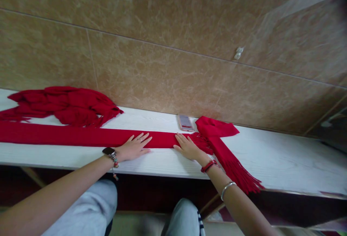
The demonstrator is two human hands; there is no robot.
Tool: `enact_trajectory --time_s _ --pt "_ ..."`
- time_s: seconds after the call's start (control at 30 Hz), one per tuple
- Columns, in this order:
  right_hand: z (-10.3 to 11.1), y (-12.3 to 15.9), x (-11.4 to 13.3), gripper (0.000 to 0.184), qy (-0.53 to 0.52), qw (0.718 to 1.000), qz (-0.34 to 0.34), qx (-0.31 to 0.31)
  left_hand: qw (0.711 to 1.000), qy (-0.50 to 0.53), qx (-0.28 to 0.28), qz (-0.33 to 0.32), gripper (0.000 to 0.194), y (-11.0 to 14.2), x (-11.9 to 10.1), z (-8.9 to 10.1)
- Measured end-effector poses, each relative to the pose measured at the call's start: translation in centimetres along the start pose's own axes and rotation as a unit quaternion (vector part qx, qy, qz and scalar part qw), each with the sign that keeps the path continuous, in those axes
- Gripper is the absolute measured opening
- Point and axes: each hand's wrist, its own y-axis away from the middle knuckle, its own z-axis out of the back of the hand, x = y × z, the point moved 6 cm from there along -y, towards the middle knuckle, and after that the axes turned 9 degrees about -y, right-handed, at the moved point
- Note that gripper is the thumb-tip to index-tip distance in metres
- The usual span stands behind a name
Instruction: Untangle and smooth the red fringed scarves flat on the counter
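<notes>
My left hand (130, 151) at eleven o'clock and right hand (190, 150) just past twelve lie palm down on the flat red scarf (81, 136), each grip spread, clamped on nothing. The scarf runs across the white tabletop (287, 163) from ten o'clock to a fringe at one. To smooth it well, I'd press lightly and evenly, sliding the palms apart along its length so the edges stay straight and the fringe doesn't bunch. Beyond, a phone (185, 123) lies at twelve; a second fringed scarf (217, 127) bends at one, and a crumpled red scarf (70, 104) sits at eleven, near the tiled wall (151, 77). The flat scarf's far left end is cut off, its layers can't be counted, and where the fringe meets the second scarf is unclear.
</notes>
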Motion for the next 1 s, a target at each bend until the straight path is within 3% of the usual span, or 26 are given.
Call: enact_trajectory --time_s 0.27,0.43,0.53,0.77,0.9,1.0 --pt "0.3 1.5 -1.2 0.061 -0.007 0.996 -0.071 -0.046 0.996 0.029 0.029 0.083 0.06 2.1 2.0 0.4" --pt "0.4 1.6 -1.0 0.06 -0.018 0.996 -0.08 -0.043 0.985 0.038 0.014 0.167 0.058 2.9 4.1 0.3" --pt "0.4 1.5 -0.9 0.06 -0.024 0.996 -0.075 -0.044 0.982 0.041 -0.004 0.185 0.058 3.2 4.8 0.0" --pt "2.3 -1.8 -1.5 0.047 -0.083 0.989 -0.059 -0.108 0.987 -0.021 -0.015 0.157 0.052 3.4 5.5 0.9" --pt "2.9 -4.9 -0.5 0.044 -0.088 0.995 -0.023 -0.04 0.99 -0.073 -0.041 0.112 0.055 1.2 4.6 2.9" --pt "2.7 -6.2 0.6 0.043 -0.073 0.997 0.022 0.031 0.996 -0.054 -0.027 0.06 0.059 -1.2 3.0 3.2"
